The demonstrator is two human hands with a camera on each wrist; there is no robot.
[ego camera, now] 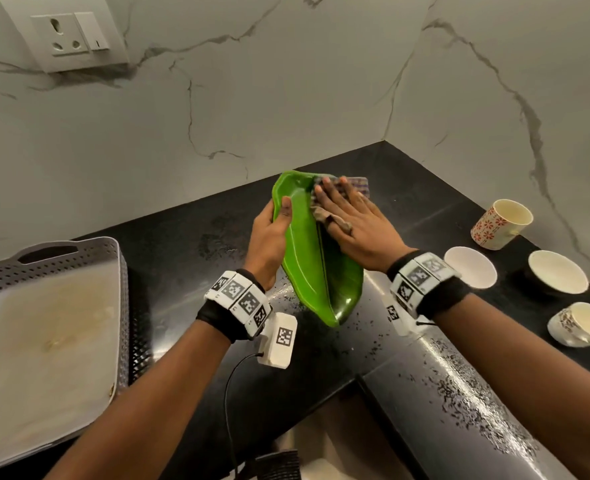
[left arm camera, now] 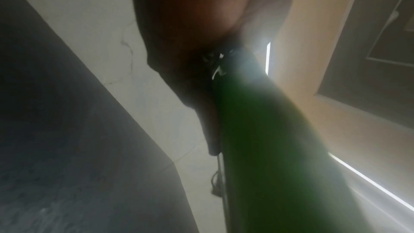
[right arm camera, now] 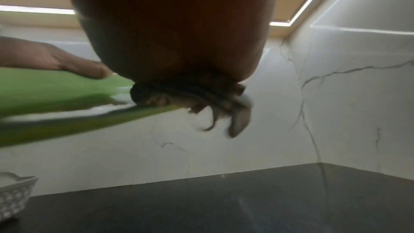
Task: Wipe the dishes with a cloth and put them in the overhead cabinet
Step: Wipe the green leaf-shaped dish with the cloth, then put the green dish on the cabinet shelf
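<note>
Two hands work the green leaf-shaped dish (ego camera: 312,251) above the counter (ego camera: 189,237): left hand (ego camera: 269,237) grips its edge, flat right hand (ego camera: 352,223) presses the cloth (ego camera: 335,188) into it, so a wet rim could slip loose.

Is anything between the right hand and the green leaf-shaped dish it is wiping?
Yes: the cloth lies under the flat right hand, between palm and the green dish. The left hand grips the dish's edge directly, with nothing between.
</note>
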